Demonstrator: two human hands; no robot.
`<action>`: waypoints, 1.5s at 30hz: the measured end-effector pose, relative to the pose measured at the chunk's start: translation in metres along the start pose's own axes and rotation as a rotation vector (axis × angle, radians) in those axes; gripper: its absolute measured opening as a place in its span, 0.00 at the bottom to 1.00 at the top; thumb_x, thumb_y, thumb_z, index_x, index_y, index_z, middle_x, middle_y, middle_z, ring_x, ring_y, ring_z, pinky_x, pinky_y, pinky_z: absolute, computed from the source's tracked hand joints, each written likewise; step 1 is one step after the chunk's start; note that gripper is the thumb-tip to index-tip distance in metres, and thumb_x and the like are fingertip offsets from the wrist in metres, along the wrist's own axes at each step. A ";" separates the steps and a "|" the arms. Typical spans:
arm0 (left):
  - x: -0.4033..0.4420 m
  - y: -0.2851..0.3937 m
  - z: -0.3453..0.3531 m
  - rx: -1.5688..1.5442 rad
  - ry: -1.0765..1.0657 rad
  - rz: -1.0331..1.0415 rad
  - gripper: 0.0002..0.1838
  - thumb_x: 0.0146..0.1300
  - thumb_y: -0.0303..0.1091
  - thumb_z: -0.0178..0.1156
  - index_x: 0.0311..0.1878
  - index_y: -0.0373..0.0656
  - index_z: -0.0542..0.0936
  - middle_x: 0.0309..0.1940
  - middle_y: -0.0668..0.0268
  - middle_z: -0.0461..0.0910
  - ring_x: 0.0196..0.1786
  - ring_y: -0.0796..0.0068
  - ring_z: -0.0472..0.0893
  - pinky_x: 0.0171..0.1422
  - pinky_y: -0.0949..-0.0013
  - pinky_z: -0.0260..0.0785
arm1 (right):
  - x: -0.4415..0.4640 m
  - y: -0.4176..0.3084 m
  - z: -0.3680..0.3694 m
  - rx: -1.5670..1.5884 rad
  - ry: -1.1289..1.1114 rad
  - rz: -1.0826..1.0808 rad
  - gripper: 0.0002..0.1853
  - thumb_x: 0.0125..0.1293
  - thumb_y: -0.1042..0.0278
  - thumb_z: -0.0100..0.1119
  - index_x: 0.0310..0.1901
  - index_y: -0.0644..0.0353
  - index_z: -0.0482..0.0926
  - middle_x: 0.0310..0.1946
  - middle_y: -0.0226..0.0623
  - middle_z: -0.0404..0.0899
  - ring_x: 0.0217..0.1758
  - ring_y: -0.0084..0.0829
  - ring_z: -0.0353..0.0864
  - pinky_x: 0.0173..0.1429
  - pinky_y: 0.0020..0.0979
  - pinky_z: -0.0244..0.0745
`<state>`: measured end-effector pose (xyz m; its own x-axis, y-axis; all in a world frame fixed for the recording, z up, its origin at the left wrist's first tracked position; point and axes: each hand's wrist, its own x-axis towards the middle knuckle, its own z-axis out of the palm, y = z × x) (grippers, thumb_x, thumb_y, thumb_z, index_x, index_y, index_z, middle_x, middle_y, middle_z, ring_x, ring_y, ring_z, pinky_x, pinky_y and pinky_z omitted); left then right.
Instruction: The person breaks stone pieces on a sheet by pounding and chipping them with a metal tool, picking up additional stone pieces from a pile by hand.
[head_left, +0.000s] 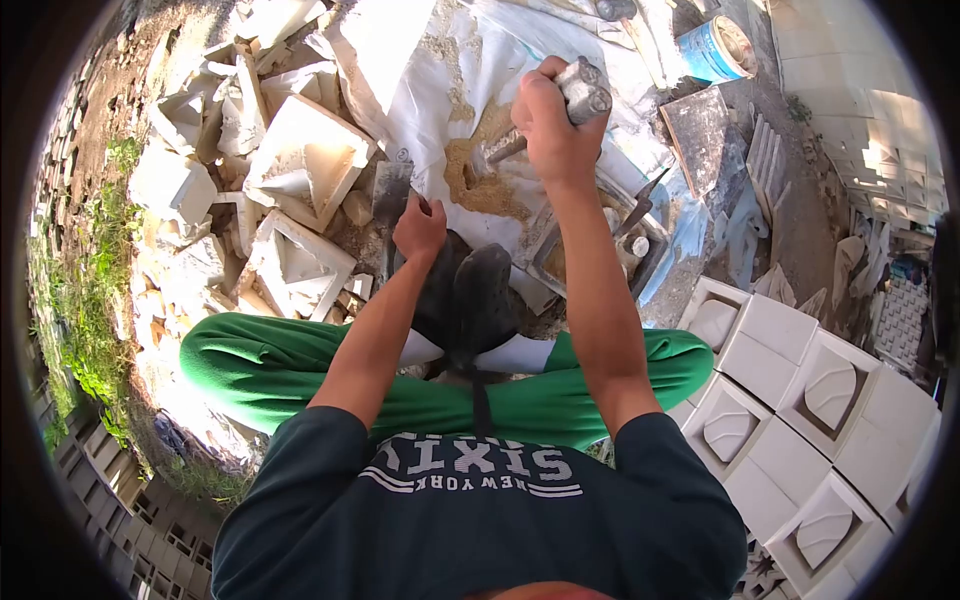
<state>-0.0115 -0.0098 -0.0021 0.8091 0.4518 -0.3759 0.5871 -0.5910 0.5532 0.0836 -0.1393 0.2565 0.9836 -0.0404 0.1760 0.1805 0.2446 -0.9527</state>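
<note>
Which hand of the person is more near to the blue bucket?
Right. The right hand is short of the blue bucket and to its left; the left hand is farther back and further left, near the broken white pieces.

Broken blocks (pixel 305 165): left of sheet (pixel 415 130)
Sand (pixel 490 195): on sheet
Bucket (pixel 708 52): right, beyond tray (pixel 657 262)
Intact blocks (pixel 768 345): near right, rows

Dark T-shirt (pixel 470 535), one: pale chest print, inverted from the camera's view. Large lettering reads "SIXTY"; smaller lettering, set beside pale stripes, reads "NEW YORK"; further print partly lost in the fabric's fold. Blue-sided bucket (pixel 712 52), one: pale markings on its side, illegible.
</note>
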 end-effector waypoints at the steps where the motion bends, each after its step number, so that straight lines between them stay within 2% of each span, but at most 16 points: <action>1: -0.001 -0.001 0.000 0.004 0.000 0.001 0.16 0.59 0.50 0.55 0.35 0.45 0.77 0.30 0.63 0.84 0.38 0.54 0.83 0.45 0.54 0.72 | 0.002 -0.005 0.002 0.006 0.030 -0.062 0.13 0.59 0.77 0.53 0.17 0.61 0.69 0.13 0.20 0.66 0.18 0.10 0.61 0.21 0.22 0.55; 8: 0.007 0.005 0.004 -0.008 0.069 0.036 0.15 0.59 0.49 0.55 0.34 0.46 0.77 0.28 0.63 0.83 0.36 0.54 0.83 0.43 0.54 0.72 | -0.004 0.081 -0.014 -0.215 -0.045 -0.039 0.13 0.59 0.75 0.52 0.17 0.61 0.69 0.11 0.20 0.64 0.17 0.11 0.60 0.20 0.24 0.54; 9: 0.000 -0.003 0.006 0.013 0.070 0.046 0.15 0.59 0.48 0.55 0.34 0.47 0.78 0.28 0.63 0.84 0.35 0.55 0.83 0.41 0.54 0.73 | -0.001 0.078 -0.014 -0.245 -0.064 -0.010 0.13 0.61 0.74 0.51 0.19 0.60 0.68 0.14 0.25 0.64 0.17 0.15 0.59 0.22 0.23 0.53; 15: 0.000 0.001 0.000 -0.011 0.014 -0.008 0.15 0.58 0.49 0.56 0.34 0.46 0.77 0.29 0.63 0.83 0.37 0.55 0.83 0.45 0.55 0.72 | -0.004 -0.002 -0.013 -0.071 0.015 -0.025 0.13 0.59 0.76 0.52 0.17 0.62 0.67 0.13 0.21 0.62 0.19 0.12 0.58 0.22 0.24 0.53; 19: 0.001 -0.002 0.002 -0.018 0.055 0.007 0.14 0.58 0.48 0.56 0.34 0.47 0.77 0.28 0.63 0.83 0.35 0.55 0.83 0.42 0.54 0.72 | -0.019 0.051 -0.034 -0.274 0.112 -0.043 0.13 0.59 0.76 0.52 0.18 0.62 0.66 0.13 0.20 0.61 0.19 0.12 0.57 0.22 0.24 0.53; 22: 0.004 -0.001 0.002 -0.022 0.049 0.017 0.14 0.58 0.48 0.56 0.33 0.47 0.77 0.27 0.63 0.83 0.34 0.54 0.83 0.42 0.53 0.72 | -0.032 0.066 -0.022 -0.274 0.188 -0.103 0.13 0.59 0.77 0.52 0.18 0.62 0.65 0.13 0.20 0.61 0.19 0.12 0.57 0.22 0.25 0.53; 26: 0.003 -0.004 0.004 -0.022 0.067 0.038 0.13 0.57 0.47 0.56 0.33 0.47 0.76 0.26 0.63 0.82 0.33 0.54 0.82 0.41 0.53 0.72 | -0.040 0.070 -0.035 -0.256 0.133 -0.126 0.12 0.59 0.78 0.52 0.18 0.62 0.66 0.14 0.21 0.62 0.20 0.12 0.59 0.22 0.24 0.53; 27: 0.002 -0.005 0.005 -0.030 0.067 0.039 0.13 0.57 0.47 0.57 0.32 0.47 0.77 0.26 0.63 0.82 0.33 0.54 0.82 0.40 0.54 0.72 | -0.044 0.058 -0.037 -0.125 0.140 -0.042 0.11 0.59 0.77 0.52 0.19 0.61 0.66 0.15 0.24 0.64 0.19 0.14 0.59 0.22 0.24 0.53; 28: 0.001 -0.005 0.005 -0.033 0.060 0.031 0.13 0.57 0.47 0.57 0.32 0.47 0.77 0.26 0.63 0.82 0.33 0.54 0.82 0.40 0.54 0.72 | -0.049 0.047 -0.039 -0.132 0.137 -0.034 0.11 0.59 0.77 0.52 0.19 0.61 0.66 0.15 0.24 0.64 0.19 0.14 0.59 0.22 0.24 0.53; 30: 0.001 -0.005 0.004 -0.065 0.077 0.054 0.13 0.57 0.46 0.57 0.32 0.47 0.76 0.26 0.63 0.82 0.33 0.55 0.82 0.40 0.54 0.72 | -0.058 0.029 -0.044 0.008 0.130 -0.060 0.13 0.62 0.75 0.47 0.21 0.57 0.59 0.14 0.26 0.59 0.16 0.18 0.53 0.22 0.26 0.50; 34: -0.001 -0.001 -0.001 -0.049 0.086 0.030 0.12 0.56 0.46 0.57 0.31 0.47 0.76 0.26 0.62 0.82 0.33 0.55 0.82 0.39 0.54 0.72 | -0.084 0.021 -0.056 -0.016 0.134 -0.064 0.14 0.62 0.76 0.44 0.21 0.55 0.56 0.13 0.26 0.56 0.16 0.19 0.50 0.22 0.26 0.48; 36: -0.001 -0.001 0.001 -0.048 0.081 0.037 0.12 0.56 0.46 0.57 0.31 0.47 0.76 0.26 0.61 0.82 0.32 0.54 0.82 0.39 0.54 0.72 | -0.098 0.032 -0.066 -0.247 0.186 -0.077 0.12 0.62 0.76 0.44 0.22 0.56 0.58 0.13 0.26 0.56 0.16 0.19 0.51 0.22 0.26 0.49; 38: -0.001 -0.002 0.002 -0.061 0.089 0.039 0.12 0.56 0.46 0.57 0.31 0.47 0.76 0.26 0.61 0.82 0.32 0.54 0.82 0.39 0.54 0.72 | -0.110 0.042 -0.068 -0.310 0.200 -0.039 0.10 0.61 0.76 0.44 0.23 0.57 0.59 0.13 0.27 0.59 0.16 0.19 0.53 0.22 0.25 0.51; 40: 0.001 -0.002 0.003 -0.073 0.106 0.032 0.12 0.56 0.46 0.57 0.31 0.47 0.76 0.26 0.61 0.82 0.32 0.54 0.82 0.38 0.54 0.72 | -0.117 0.056 -0.069 -0.451 0.156 -0.187 0.09 0.61 0.76 0.46 0.24 0.58 0.61 0.15 0.30 0.63 0.17 0.19 0.57 0.23 0.24 0.52; 41: 0.002 -0.002 0.003 -0.062 0.104 0.031 0.12 0.56 0.46 0.57 0.31 0.47 0.76 0.26 0.61 0.82 0.32 0.54 0.82 0.38 0.54 0.72 | -0.120 0.062 -0.069 -0.429 0.231 -0.146 0.07 0.57 0.77 0.50 0.22 0.65 0.70 0.16 0.29 0.70 0.20 0.19 0.66 0.25 0.24 0.62; 45: 0.001 -0.004 0.004 -0.079 0.076 0.033 0.12 0.57 0.46 0.56 0.32 0.47 0.76 0.26 0.61 0.82 0.33 0.54 0.82 0.39 0.54 0.72 | -0.101 0.068 -0.038 -0.386 0.348 -0.105 0.07 0.58 0.77 0.51 0.23 0.65 0.71 0.17 0.27 0.69 0.21 0.17 0.64 0.25 0.24 0.59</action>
<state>-0.0125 -0.0094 -0.0075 0.8216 0.4841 -0.3009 0.5539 -0.5533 0.6221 -0.0032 -0.1553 0.1651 0.8918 -0.3804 0.2451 0.2019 -0.1501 -0.9678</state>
